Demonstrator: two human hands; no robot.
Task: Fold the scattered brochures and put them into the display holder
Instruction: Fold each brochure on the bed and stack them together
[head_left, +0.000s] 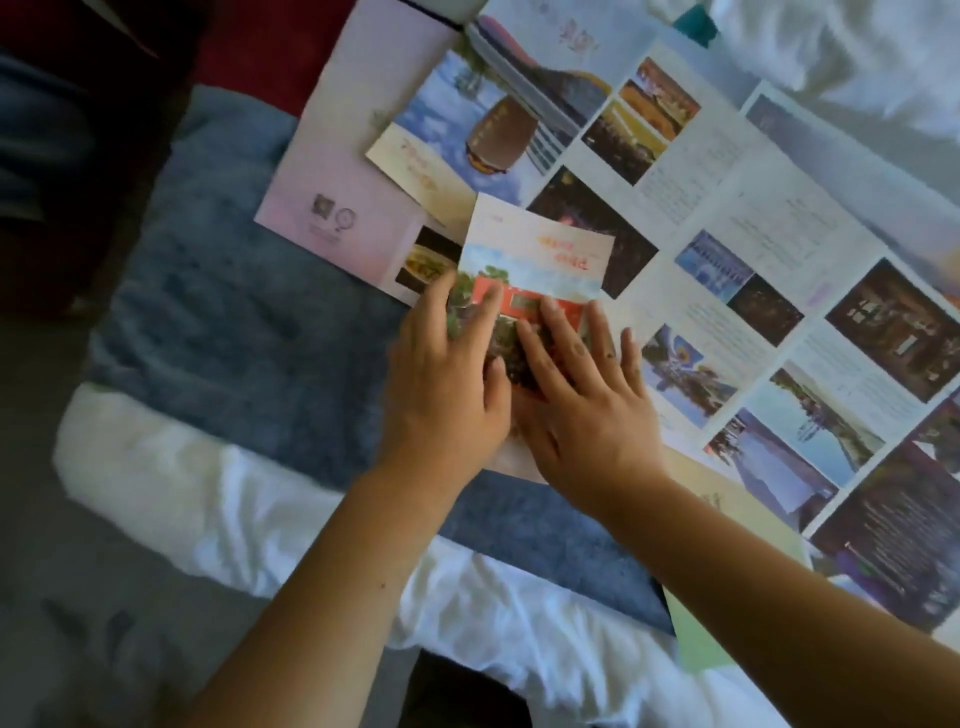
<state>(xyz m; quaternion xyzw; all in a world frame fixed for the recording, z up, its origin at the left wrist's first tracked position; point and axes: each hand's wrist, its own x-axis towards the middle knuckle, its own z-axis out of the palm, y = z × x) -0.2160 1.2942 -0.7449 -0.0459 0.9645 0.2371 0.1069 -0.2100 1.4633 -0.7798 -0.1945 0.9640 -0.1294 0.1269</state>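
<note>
A folded brochure (535, 260) with a red building and orange lettering on its cover lies on the bed. My left hand (447, 384) presses flat on its lower left part. My right hand (587, 400) lies beside it, fingers straight, flat on the brochure's lower right. Under and around it lie unfolded brochures: a pink one (343, 171) to the upper left, and a large white one with photos and text (727, 249) to the right. A smaller folded card (410, 161) lies on the pink sheet. No display holder is in view.
The papers lie on a bed with a blue-grey blanket (218, 291) and white bedding (249, 509). More open sheets (893, 519) reach the right edge. A dark red object (249, 47) sits at the top left. The floor (78, 597) lies at lower left.
</note>
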